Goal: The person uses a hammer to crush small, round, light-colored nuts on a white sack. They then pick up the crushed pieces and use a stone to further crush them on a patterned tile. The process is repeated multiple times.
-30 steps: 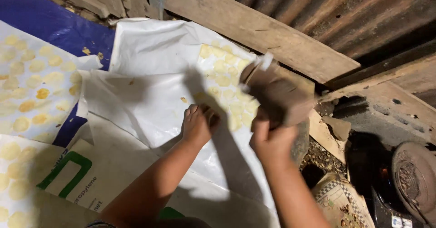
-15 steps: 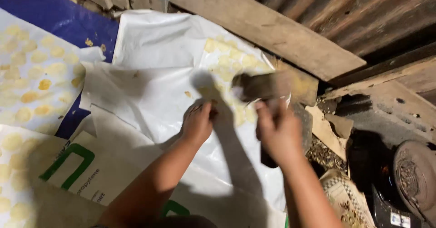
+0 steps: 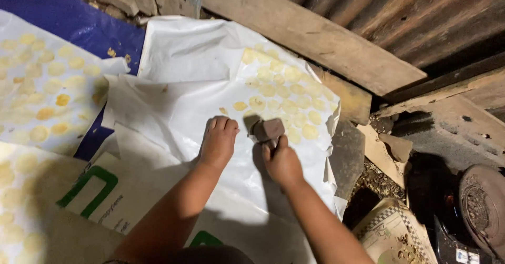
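Here, your right hand (image 3: 282,161) grips the mallet (image 3: 267,130) over the white sheet (image 3: 194,106); your clenched left hand (image 3: 218,140) pins it.

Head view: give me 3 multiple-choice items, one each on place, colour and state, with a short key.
1. Where does the brown mallet sit?
A. down on the white plastic sheet
B. raised near the wooden beam
C. lying on the blue sheet

2. What colour are the flattened discs on the sheet?
A. dark green
B. pale yellow
C. red

3. What is the left hand doing?
A. gripping the mallet
B. lifted clear of the sheet
C. resting on the sheet beside the mallet head

Key: A, the head is low against the sheet by the discs; B, the rounds read pale yellow; C, its knuckles sit on the plastic while the right hand grips the handle.
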